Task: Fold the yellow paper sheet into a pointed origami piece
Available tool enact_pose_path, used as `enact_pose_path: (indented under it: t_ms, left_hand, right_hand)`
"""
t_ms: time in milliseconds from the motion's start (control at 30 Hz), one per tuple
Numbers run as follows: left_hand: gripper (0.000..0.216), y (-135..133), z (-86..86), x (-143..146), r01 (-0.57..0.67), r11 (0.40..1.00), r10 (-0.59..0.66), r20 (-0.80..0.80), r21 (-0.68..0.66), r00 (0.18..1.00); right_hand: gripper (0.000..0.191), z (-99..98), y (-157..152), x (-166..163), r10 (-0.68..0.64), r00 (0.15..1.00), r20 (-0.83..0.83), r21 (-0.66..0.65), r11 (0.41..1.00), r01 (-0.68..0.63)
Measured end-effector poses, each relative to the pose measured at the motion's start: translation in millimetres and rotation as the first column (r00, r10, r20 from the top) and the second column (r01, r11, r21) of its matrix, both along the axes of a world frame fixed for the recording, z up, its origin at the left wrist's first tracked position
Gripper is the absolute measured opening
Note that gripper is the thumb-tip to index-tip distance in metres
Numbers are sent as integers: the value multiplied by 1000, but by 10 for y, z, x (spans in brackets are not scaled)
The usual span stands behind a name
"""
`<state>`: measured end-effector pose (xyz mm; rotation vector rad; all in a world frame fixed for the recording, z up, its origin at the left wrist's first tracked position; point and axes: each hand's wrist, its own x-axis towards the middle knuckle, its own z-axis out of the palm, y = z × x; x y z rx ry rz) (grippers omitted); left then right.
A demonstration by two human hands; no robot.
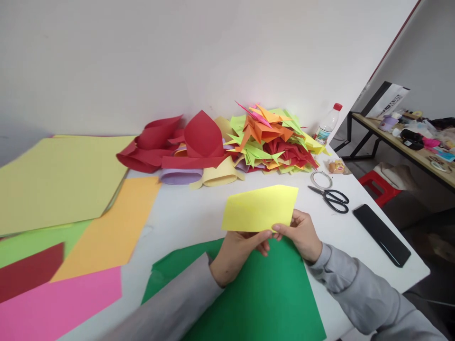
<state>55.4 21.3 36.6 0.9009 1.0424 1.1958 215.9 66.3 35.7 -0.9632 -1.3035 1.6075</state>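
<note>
A piece of yellow paper (pixel 259 208) is held up over the table, its shape a slanted rectangle with a cut-off upper right corner. My left hand (pixel 238 251) pinches its bottom edge, thumb in front and fingers behind. At the lower right of the same paper, my right hand (pixel 302 234) grips it between thumb and fingers. Both thumbs nearly meet at the bottom edge. Beneath the hands lies a large green sheet (pixel 263 293), partly covered by my left forearm.
Stacked coloured sheets (pixel 64 175) lie at left. Red paper hats (pixel 202 137) and a heap of folded paper (pixel 273 137) line the wall. At right are a bottle (pixel 327 124), tape roll (pixel 322 180), black scissors (pixel 332 198) and a phone (pixel 382 234). A cluttered second table (pixel 387 130) stands beyond.
</note>
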Motion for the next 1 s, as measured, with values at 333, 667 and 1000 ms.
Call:
enact_pose_path:
  t_ms: [333,667,1000]
  left_hand:
    - [31,68,-68,-99,4,1000,-3,45,-24,999]
    - [37,180,-37,-247,-93,995,94,30,-31,995]
    - [27,286,-17,-465,-280,960,279,77,8,957]
  right_hand:
    - [32,-10,-14,-10,19,995,100,-26,1000,-16]
    - [29,-4,27,26,-11,996,90,-109,994,21]
    - [35,-34,114,99,32,997,74,-205,979,-16]
